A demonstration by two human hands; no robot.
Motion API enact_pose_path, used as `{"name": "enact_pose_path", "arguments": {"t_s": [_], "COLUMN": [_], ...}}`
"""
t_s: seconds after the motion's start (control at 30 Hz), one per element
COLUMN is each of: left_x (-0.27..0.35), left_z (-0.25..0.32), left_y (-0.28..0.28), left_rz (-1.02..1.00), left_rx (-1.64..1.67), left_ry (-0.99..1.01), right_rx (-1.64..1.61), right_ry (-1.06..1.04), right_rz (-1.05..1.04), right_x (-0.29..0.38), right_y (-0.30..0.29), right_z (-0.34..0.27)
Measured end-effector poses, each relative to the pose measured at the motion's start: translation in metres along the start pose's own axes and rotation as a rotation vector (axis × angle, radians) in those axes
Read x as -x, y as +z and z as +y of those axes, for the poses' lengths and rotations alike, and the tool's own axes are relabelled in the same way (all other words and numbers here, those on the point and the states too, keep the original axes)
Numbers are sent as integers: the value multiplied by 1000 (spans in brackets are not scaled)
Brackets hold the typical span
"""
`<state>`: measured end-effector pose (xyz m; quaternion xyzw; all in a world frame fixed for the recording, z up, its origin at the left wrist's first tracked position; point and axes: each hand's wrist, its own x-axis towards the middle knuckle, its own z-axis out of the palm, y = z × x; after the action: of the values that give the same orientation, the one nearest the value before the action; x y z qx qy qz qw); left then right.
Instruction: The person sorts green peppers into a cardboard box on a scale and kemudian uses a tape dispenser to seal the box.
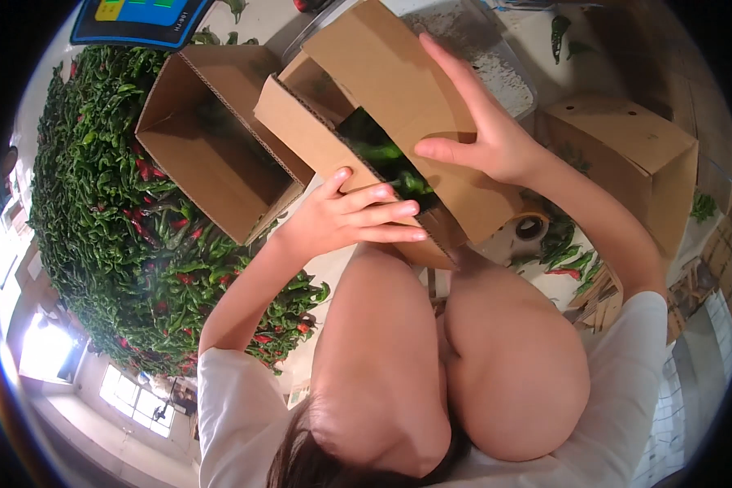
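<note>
Before me, above my knees, a cardboard box [457, 213] stands with its top flaps raised. Green peppers [381, 152] and something dark show through the gap between two long flaps. My left hand [366, 210] lies against the left flap [308, 122], fingers spread and reaching over toward the gap. On the broad right flap [396, 79] my right hand [479, 131] presses with thumb and fingers wide apart. Neither hand is closed around anything. The lower part of the box is hidden by its flaps and my hands.
A second cardboard box [189, 171], open-topped, stands at left beside a large heap of green and red peppers [104, 201]. Behind is a clear plastic tub [512, 73]. At right are another box [634, 140], a tape roll [529, 227] and loose peppers [576, 265]. A scale display [140, 18] is upper left.
</note>
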<state>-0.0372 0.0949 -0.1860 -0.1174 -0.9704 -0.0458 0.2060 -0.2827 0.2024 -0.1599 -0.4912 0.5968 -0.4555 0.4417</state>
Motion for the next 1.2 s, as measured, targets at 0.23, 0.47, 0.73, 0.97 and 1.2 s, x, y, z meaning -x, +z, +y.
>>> {"name": "enact_pose_path", "arguments": {"t_s": [0.23,0.47,0.73,0.97,1.2], "left_x": [-30,-42,-73,-89,-134], "left_z": [-18,-34,-53,-30,-68], "left_y": [-16,-24,-39,-21,15], "left_rz": [-189,-306,-499,-275,-55], "left_rx": [-17,18,176,239,-86], "left_ry": [76,111,219,-492,-888], "right_rx": [-153,-89,-116,16,137], "right_ry": [107,170,113,77,123], "right_rz": [47,145,154,122,196], "right_x": [2,6,7,12,13], "right_y": [11,23,11,7,19], "right_z": [2,-4,2,-3,-13]}}
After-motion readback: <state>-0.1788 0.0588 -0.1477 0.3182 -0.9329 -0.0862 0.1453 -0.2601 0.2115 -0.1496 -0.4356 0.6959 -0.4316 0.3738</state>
